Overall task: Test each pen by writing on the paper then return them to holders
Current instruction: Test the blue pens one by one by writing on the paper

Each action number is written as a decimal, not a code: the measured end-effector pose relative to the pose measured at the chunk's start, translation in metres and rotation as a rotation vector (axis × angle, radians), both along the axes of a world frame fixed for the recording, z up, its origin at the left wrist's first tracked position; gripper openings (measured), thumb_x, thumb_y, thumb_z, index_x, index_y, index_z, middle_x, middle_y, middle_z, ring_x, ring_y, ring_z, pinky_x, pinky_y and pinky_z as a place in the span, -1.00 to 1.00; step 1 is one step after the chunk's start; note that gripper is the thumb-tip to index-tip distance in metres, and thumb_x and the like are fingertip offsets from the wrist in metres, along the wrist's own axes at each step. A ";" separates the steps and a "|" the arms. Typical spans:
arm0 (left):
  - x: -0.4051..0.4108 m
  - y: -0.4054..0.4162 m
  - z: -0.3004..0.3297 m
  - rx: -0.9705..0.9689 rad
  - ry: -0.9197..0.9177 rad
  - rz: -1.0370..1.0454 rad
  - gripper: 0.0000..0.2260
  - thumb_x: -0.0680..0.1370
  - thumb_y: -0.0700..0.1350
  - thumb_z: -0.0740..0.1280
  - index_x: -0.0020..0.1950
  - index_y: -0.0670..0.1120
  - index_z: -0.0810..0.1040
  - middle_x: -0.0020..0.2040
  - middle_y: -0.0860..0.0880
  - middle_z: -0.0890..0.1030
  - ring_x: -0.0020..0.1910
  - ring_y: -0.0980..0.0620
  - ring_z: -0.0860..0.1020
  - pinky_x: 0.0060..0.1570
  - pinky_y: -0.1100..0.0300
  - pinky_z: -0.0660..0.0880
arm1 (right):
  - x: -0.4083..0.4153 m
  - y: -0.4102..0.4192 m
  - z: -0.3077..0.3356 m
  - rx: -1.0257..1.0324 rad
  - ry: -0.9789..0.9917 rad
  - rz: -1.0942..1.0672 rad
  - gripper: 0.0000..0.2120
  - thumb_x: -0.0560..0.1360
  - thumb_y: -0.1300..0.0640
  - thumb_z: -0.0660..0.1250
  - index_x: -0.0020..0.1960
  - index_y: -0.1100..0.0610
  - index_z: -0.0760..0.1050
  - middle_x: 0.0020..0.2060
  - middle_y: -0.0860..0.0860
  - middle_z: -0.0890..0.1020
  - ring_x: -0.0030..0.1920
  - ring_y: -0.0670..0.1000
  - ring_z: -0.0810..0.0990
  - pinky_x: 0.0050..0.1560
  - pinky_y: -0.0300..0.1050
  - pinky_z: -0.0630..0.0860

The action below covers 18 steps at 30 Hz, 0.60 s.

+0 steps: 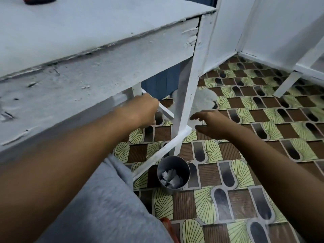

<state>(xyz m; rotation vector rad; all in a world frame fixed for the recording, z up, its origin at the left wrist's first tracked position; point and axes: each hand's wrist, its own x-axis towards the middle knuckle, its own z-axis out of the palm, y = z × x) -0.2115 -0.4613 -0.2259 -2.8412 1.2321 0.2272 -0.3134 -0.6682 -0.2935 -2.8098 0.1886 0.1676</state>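
Looking down past your knees, you have both arms stretched toward the leg of the white painted table (98,55), whose chipped apron fills the upper left of the frame. No brand, label or readable writing shows on anything here.

Your left hand (145,111), at centre frame, reaches under the apron beside the table's lower rail; its fingers curl away from the camera and blur hides them, so you cannot tell whether they grip anything. Your right hand (208,123), just right of the table leg (189,95), hangs with fingers spread and loose, touching nothing.

No pens, writing paper or pen holders can be made out anywhere in the view. A dark object (39,0) at the very top left corner of the tabletop is cut off by the frame edge and cannot be identified.

Lower centre, a small grey metal bin (173,174) stands upright on the patterned floor (245,172), just beside the table's diagonal brace, with crumpled white paper (171,178) inside. Your grey trouser leg (105,207) covers the lower left. A sliver of something orange-red (165,223) peeks out by it at the bottom edge, too hidden to name. A pale blurred patch (205,100) lies on the floor behind the leg, unclear.
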 end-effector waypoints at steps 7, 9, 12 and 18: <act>0.009 0.033 0.061 -0.228 -0.083 0.070 -0.86 0.53 -0.11 0.41 0.02 -0.16 0.60 -0.04 -0.13 0.57 -0.11 -0.09 0.56 -0.16 0.09 0.49 | 0.039 0.050 0.088 -0.100 -0.207 0.118 -0.69 0.58 0.12 0.29 0.32 0.09 0.50 0.21 0.05 0.58 0.18 0.05 0.52 0.17 -0.08 0.47; 0.008 0.041 0.082 -0.321 -0.091 0.073 -0.86 0.54 -0.10 0.40 0.01 -0.16 0.61 -0.06 -0.12 0.58 -0.17 -0.02 0.54 -0.20 0.17 0.42 | 0.048 0.065 0.115 -0.108 -0.259 0.127 -0.70 0.58 0.14 0.27 0.30 0.09 0.50 0.17 0.06 0.59 0.15 0.05 0.52 0.19 0.00 0.50; 0.009 0.061 0.119 -0.461 -0.120 0.105 -0.87 0.55 -0.09 0.39 0.03 -0.13 0.61 -0.05 -0.10 0.61 -0.28 0.03 0.52 -0.22 0.22 0.42 | 0.061 0.088 0.160 -0.122 -0.380 0.161 -0.75 0.59 0.14 0.26 0.25 0.07 0.53 0.08 0.03 0.62 0.04 0.01 0.54 0.13 -0.02 0.52; 0.040 0.133 0.166 -0.537 -0.284 0.241 -0.92 0.54 -0.07 0.40 -0.07 -0.07 0.59 -0.06 -0.07 0.60 -0.19 0.00 0.49 -0.12 0.15 0.41 | 0.096 0.135 0.214 -0.122 -0.506 0.213 -0.80 0.59 0.09 0.24 0.18 0.02 0.55 -0.09 -0.10 0.56 -0.06 -0.07 0.48 0.06 -0.09 0.50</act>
